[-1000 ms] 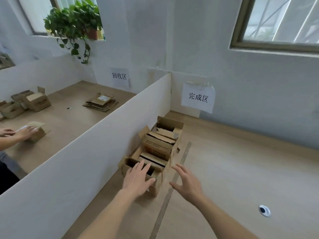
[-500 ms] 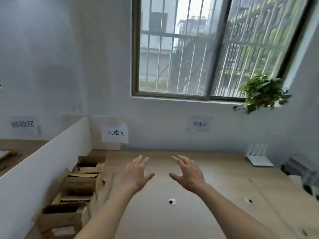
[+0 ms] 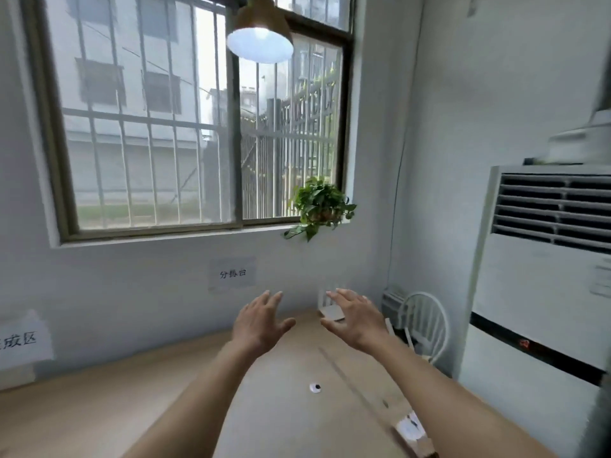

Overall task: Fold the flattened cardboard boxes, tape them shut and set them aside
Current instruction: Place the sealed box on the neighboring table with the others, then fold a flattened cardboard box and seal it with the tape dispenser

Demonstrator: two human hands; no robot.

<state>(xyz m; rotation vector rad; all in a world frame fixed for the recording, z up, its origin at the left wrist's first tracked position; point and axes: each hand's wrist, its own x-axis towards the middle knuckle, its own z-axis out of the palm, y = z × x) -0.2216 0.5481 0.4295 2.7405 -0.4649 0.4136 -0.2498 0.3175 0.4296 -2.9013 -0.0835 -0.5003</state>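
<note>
A barred window (image 3: 185, 127), lit pendant lamp (image 3: 260, 38), white walls, wooden table (image 3: 99, 408).

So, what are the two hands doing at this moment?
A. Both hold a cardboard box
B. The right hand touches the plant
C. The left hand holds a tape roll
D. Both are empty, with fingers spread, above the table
D: the left hand and the right hand are both open with spread fingers and hold nothing, raised over the wooden table; the plant sits far off on the window sill.
</note>
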